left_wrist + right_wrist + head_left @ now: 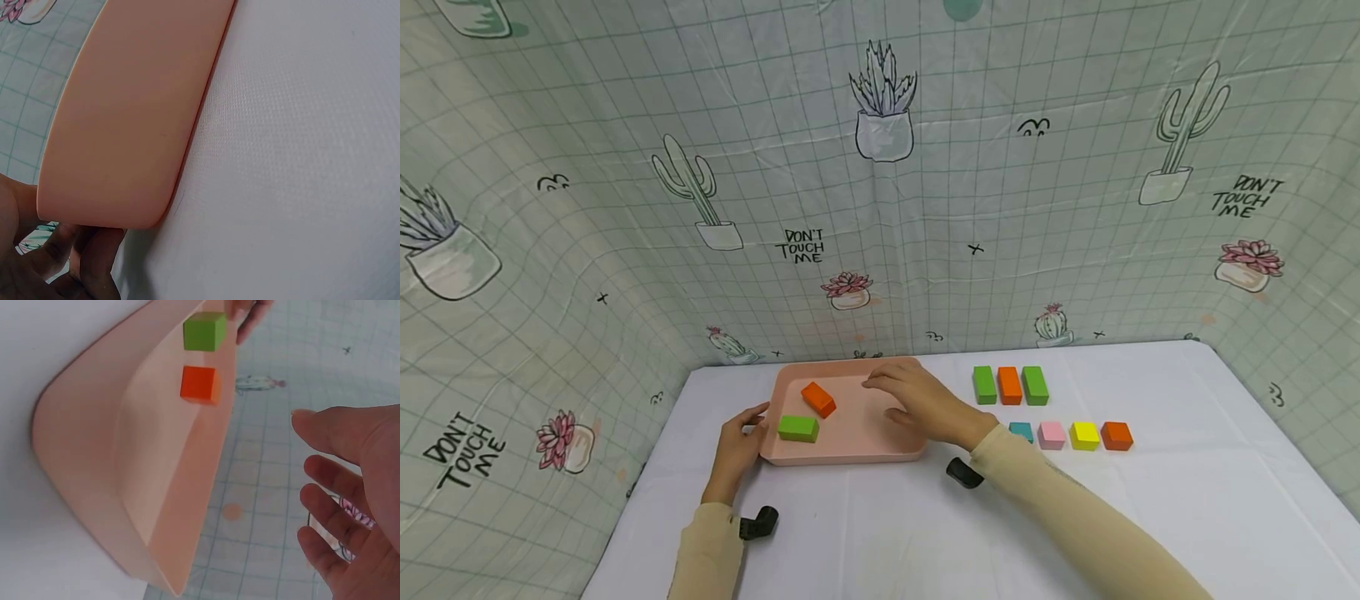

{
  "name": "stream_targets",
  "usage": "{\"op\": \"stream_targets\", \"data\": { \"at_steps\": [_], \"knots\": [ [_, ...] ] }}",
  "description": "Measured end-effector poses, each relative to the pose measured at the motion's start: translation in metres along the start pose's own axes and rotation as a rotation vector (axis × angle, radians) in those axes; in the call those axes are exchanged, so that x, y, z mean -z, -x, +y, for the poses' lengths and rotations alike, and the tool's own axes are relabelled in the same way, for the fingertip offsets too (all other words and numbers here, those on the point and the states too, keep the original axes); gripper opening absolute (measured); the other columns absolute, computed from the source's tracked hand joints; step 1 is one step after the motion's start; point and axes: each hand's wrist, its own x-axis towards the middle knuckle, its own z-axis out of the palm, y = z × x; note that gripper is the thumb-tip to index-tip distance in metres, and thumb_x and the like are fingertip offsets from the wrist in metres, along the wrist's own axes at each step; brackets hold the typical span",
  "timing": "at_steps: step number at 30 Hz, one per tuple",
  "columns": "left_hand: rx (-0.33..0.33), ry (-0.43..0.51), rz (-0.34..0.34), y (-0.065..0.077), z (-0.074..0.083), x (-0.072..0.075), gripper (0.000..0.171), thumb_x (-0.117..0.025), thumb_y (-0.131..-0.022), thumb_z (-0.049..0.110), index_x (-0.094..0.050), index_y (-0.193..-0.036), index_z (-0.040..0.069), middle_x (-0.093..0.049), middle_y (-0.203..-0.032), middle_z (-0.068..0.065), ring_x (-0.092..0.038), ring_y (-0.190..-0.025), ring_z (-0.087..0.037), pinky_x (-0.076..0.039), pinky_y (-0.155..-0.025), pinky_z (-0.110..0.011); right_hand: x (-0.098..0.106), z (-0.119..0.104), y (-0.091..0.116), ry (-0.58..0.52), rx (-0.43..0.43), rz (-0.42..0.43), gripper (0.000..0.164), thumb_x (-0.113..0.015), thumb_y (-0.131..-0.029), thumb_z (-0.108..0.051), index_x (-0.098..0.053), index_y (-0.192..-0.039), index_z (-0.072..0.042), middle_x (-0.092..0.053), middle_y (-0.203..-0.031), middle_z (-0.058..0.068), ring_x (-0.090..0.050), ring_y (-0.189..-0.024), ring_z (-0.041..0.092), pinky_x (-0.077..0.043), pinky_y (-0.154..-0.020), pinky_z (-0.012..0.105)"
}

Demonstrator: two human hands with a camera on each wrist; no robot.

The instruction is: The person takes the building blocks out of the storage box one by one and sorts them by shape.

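A pink tray [850, 457] lies on the white table, holding an orange block [818, 400] and a green block [798, 428] in its left half. At the tray's left end is my left hand [739, 446], its fingers touching the outer side wall. The left wrist view shows those fingers [100, 256] against the tray's end [125, 125], partly hidden behind it. Over the right part of the tray reaches my right hand [917, 404], fingers spread loosely and holding nothing. From the right wrist, thumb and fingers [331, 519] appear apart from each other, beside the tray wall [81, 444].
Right of the tray stand two green blocks [1035, 386] with an orange block [1010, 386] between them. Nearer, a row has teal [1021, 431], pink [1052, 435], yellow [1084, 436] and red-orange [1117, 436] cubes. The right forearm passes beside this row. A patterned cloth backdrop [925, 208] rises behind.
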Motion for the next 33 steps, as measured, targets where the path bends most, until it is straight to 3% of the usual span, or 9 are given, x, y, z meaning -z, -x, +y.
{"op": "stream_targets", "data": {
  "at_steps": [19, 33],
  "knots": [
    [-0.015, -0.012, -0.003, 0.0, -0.002, 0.001, 0.039, -0.054, -0.106, 0.003, -0.061, -0.143, -0.007, -0.06, -0.122, -0.029, -0.05, -0.075, -0.015, -0.044, -0.062, -0.023, -0.022, 0.003, -0.046, 0.004, -0.05, -0.221, 0.065, -0.081, -0.095, -0.013, -0.052, -0.153, -0.005, -0.049, -0.159, 0.012, -0.044, -0.148, 0.033, -0.033, -0.124, 0.049],
    [-0.011, -0.016, 0.015, -0.003, -0.005, -0.001, 0.039, -0.054, -0.106, 0.003, -0.062, -0.142, -0.006, -0.061, -0.122, -0.029, -0.05, -0.076, -0.016, -0.044, -0.062, -0.024, -0.034, 0.006, -0.074, 0.013, -0.024, -0.3, 0.069, -0.079, -0.097, -0.015, -0.048, -0.158, -0.009, -0.044, -0.164, 0.01, -0.039, -0.151, 0.033, -0.03, -0.125, 0.048]
  ]
}}
